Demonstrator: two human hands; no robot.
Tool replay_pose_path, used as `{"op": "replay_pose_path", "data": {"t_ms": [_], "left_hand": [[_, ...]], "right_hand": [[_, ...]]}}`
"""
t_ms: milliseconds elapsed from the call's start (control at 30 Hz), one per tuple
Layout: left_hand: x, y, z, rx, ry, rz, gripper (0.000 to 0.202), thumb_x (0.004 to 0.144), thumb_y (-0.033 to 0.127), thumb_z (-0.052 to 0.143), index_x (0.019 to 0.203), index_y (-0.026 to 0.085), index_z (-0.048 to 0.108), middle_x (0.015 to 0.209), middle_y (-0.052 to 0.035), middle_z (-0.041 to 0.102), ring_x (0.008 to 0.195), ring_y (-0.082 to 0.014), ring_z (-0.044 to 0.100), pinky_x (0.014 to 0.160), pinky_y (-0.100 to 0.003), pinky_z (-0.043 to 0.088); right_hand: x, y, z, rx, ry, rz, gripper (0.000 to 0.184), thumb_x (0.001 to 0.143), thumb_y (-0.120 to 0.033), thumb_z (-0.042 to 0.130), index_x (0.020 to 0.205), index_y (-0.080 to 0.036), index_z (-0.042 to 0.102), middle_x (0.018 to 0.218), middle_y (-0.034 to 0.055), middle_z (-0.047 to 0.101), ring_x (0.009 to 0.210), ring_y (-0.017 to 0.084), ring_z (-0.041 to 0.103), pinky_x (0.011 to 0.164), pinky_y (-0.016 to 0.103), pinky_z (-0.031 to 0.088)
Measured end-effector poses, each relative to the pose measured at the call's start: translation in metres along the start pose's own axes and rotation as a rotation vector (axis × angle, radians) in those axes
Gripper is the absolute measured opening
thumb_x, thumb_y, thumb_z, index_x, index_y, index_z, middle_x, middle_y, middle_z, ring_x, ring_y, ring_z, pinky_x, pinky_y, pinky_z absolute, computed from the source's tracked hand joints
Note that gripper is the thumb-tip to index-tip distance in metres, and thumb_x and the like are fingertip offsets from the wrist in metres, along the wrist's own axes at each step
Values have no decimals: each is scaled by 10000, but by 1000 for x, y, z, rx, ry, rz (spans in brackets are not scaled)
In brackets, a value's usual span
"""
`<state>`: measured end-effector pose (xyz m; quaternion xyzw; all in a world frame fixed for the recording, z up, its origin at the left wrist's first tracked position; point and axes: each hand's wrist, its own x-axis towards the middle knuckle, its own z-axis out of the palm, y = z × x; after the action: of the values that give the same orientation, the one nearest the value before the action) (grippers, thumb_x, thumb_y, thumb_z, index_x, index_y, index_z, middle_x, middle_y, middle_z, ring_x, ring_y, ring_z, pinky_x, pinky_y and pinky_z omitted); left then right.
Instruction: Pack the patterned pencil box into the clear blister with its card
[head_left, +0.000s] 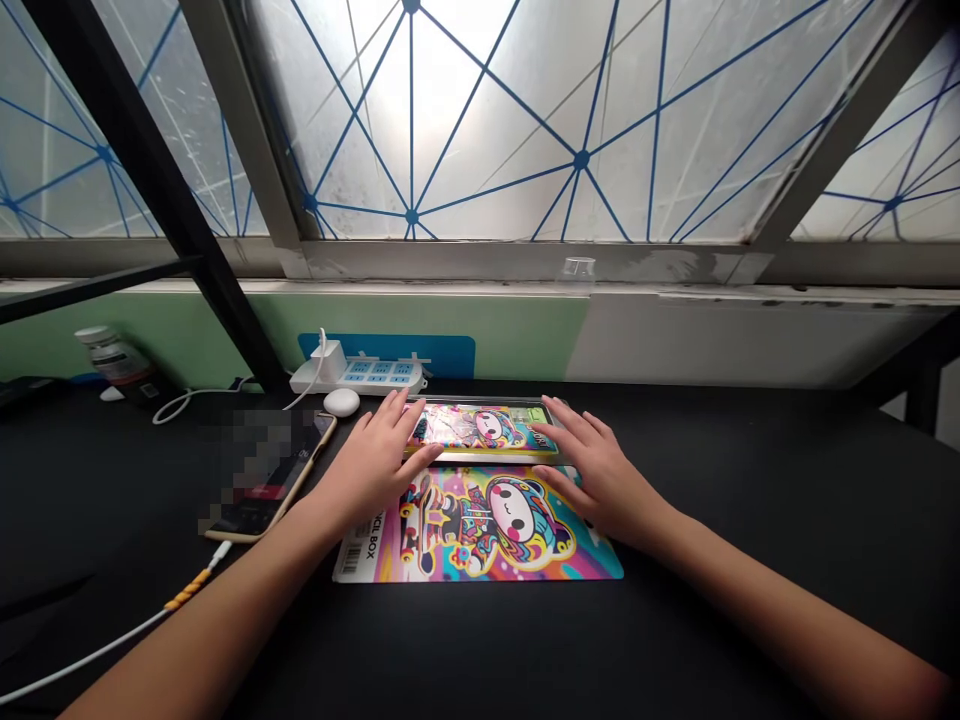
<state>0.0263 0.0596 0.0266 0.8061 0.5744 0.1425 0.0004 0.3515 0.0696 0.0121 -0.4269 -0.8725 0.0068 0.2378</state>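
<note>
A big black table [757, 480] runs under a wide window [480, 120] with blue lines on it. At the far side of the table sits a white power strip [356, 376] with a charger plugged in. A phone [259, 480] lies on the left, partly blurred. In the middle lies a flat printed card [480, 535] with a bright cartoon kid on a skateboard and the words "CIL BOX". Just past it is a thin metal pencil box [480, 428] with a bright cartoon picture on it. The left hand [371, 465] rests on the left end of the box, and the right hand [600, 480] rests on the right end. The fingers on both hands are open and spread, not gripping. A small round white case [341, 402] sits just past the left hand.
</note>
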Motion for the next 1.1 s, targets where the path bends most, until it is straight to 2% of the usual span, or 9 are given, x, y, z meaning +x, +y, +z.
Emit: {"op": "replay_pose_path", "data": {"t_ms": [100, 167, 233, 367, 433, 500, 667, 833, 1100], "left_hand": [[1, 12, 4, 39, 63, 74, 690, 1044, 593, 371, 1573, 150, 382, 1680, -190, 274, 1569, -332, 226, 1204, -558, 311], [3, 20, 9, 64, 73, 119, 685, 1044, 588, 386, 1577, 158, 376, 1684, -188, 265, 1568, -338, 224, 1205, -559, 305], [5, 26, 15, 80, 65, 155, 696, 1037, 599, 397, 1579, 162, 376, 1684, -187, 269, 1565, -351, 230, 1208, -569, 290], [9, 27, 19, 105, 32, 152, 681, 1031, 623, 391, 1561, 196, 414, 1650, -180, 357, 1532, -366, 311, 1200, -576, 288], [9, 22, 17, 109, 19, 126, 662, 1038, 631, 354, 1547, 216, 440, 1630, -170, 399, 1515, -365, 347, 1188, -574, 303], [9, 17, 13, 102, 10, 103, 659, 1044, 637, 313, 1534, 223, 464, 1619, -166, 421, 1506, -368, 364, 1176, -581, 314], [7, 6, 7, 70, -25, 66, 663, 1043, 648, 295, 1533, 237, 474, 1628, -154, 407, 1510, -380, 350, 1159, -637, 305], [5, 4, 8, 46, -56, 45, 674, 1034, 644, 343, 1571, 245, 422, 1662, -136, 343, 1533, -385, 302, 1187, -642, 259], [6, 2, 2, 19, -123, 39, 644, 1047, 611, 336, 1583, 260, 405, 1680, -119, 291, 1557, -364, 249, 1210, -641, 224]], "right_hand": [[-4, -23, -3, 51, 56, -194, 330, 1015, -349, 521, 1298, -217, 627, 1508, 193, 554, 1383, 337, 528, 1121, 589, 407], [-8, -40, -3, 113, -35, -291, 312, 1012, -343, 531, 1277, -230, 650, 1447, 166, 616, 1333, 311, 574, 1094, 531, 457], [-12, -56, -2, 161, -196, -304, 414, 1008, -425, 545, 1364, -225, 615, 1507, 158, 568, 1400, 314, 514, 1123, 519, 443], [-15, -68, -2, 207, -498, -171, 853, 927, -679, 562, 1608, -215, 344, 1673, 176, 296, 1553, 387, 232, 1212, 628, 284], [-14, -66, -5, 211, -560, -123, 881, 918, -712, 543, 1621, -233, 315, 1678, 171, 280, 1553, 409, 215, 1216, 671, 230], [-12, -61, -9, 201, -561, -96, 807, 928, -700, 538, 1583, -248, 403, 1654, 159, 358, 1532, 413, 279, 1209, 671, 246], [-10, -50, -11, 154, -426, -32, 572, 967, -598, 548, 1394, -222, 603, 1455, 169, 585, 1324, 371, 535, 1074, 555, 465], [-12, -43, -3, 35, -263, 47, 495, 969, -574, 551, 1314, -226, 620, 1267, 162, 647, 1159, 353, 593, 957, 537, 505], [-11, -51, 5, 11, -201, 68, 294, 961, -511, 589, 880, -237, 521, 953, 88, 632, 852, 261, 585, 764, 413, 482]]}}
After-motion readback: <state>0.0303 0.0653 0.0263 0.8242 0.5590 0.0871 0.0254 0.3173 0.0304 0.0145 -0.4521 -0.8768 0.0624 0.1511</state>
